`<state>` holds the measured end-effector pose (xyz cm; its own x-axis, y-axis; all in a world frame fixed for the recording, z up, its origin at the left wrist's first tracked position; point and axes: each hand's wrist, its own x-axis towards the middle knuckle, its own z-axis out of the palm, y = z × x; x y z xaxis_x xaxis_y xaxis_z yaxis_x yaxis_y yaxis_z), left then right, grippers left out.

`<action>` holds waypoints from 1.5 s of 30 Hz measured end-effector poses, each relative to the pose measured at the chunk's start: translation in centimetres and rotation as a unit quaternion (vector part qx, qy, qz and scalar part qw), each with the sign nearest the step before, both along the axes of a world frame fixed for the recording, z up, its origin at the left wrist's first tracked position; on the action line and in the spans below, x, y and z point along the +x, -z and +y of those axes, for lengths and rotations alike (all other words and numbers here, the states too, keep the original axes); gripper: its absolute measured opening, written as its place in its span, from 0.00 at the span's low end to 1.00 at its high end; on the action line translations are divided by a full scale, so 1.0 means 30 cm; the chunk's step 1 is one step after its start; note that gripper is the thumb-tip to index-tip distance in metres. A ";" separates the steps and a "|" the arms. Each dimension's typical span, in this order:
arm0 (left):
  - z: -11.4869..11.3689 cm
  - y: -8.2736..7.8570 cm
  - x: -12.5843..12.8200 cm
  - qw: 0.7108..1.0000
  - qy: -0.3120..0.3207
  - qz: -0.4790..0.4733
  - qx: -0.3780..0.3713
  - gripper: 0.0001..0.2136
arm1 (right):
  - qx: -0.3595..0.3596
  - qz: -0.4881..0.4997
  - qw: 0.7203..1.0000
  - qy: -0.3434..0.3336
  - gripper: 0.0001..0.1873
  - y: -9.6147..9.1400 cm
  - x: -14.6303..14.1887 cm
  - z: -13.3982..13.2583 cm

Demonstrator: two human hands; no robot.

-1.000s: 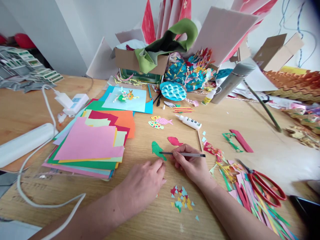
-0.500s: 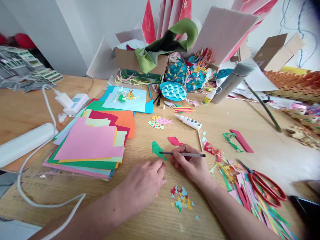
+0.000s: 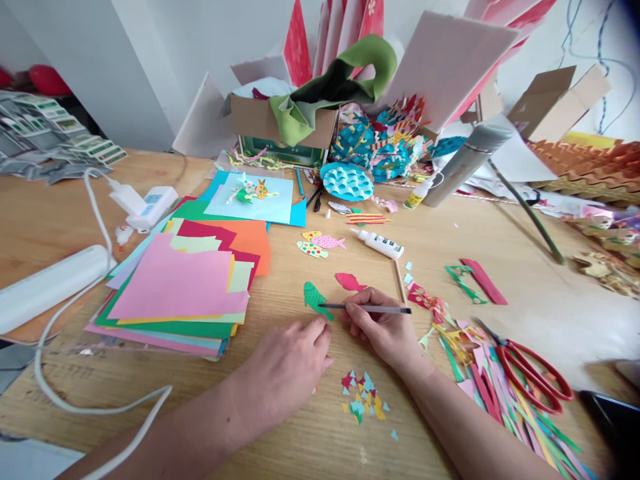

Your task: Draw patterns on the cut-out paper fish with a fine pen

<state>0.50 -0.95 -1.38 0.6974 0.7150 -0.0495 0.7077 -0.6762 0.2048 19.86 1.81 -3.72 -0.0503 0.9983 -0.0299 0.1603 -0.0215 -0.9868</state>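
A green paper fish (image 3: 315, 297) with drawn dark lines lies flat on the table. My right hand (image 3: 383, 327) is closed around a thin dark pen (image 3: 385, 309), whose tip rests on the fish's body. With its fingers curled together, my left hand (image 3: 293, 357) presses the fish's tail end to the tabletop; the fingertips cover part of the edge. Just beyond the pen lies a red paper fish (image 3: 349, 281). Farther back is a group of cut fish, among them a pink spotted one (image 3: 330, 243) and a white one with coloured dots (image 3: 311, 250).
Coloured paper sheets (image 3: 175, 280) are stacked at left, beside a white cable (image 3: 43, 360). A glue bottle (image 3: 381, 245) lies behind my right hand. Red-handled scissors (image 3: 530, 373) rest on paper strips (image 3: 515, 413) at right. Small paper scraps (image 3: 367, 397) lie between my forearms.
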 end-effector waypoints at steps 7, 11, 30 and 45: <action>-0.001 0.007 0.002 1.000 0.000 -0.003 -0.001 0.13 | 0.006 -0.010 1.000 -0.013 0.19 -0.002 0.001 0.000; -0.001 0.003 0.002 1.000 0.000 -0.006 -0.008 0.13 | 0.005 -0.006 1.000 -0.015 0.18 -0.005 -0.001 -0.001; 0.000 -0.002 0.001 1.000 0.002 0.010 -0.002 0.14 | -0.001 0.013 1.000 0.005 0.18 0.008 0.005 0.001; 0.000 0.002 0.000 1.000 -0.001 0.001 -0.006 0.13 | 0.013 0.005 0.998 0.056 0.19 0.031 0.008 0.005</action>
<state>0.51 -0.97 -1.45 0.6955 0.7161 -0.0590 0.7097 -0.6719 0.2116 20.09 1.96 -4.64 0.0622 0.9981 -0.0038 0.1494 -0.0131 -0.9887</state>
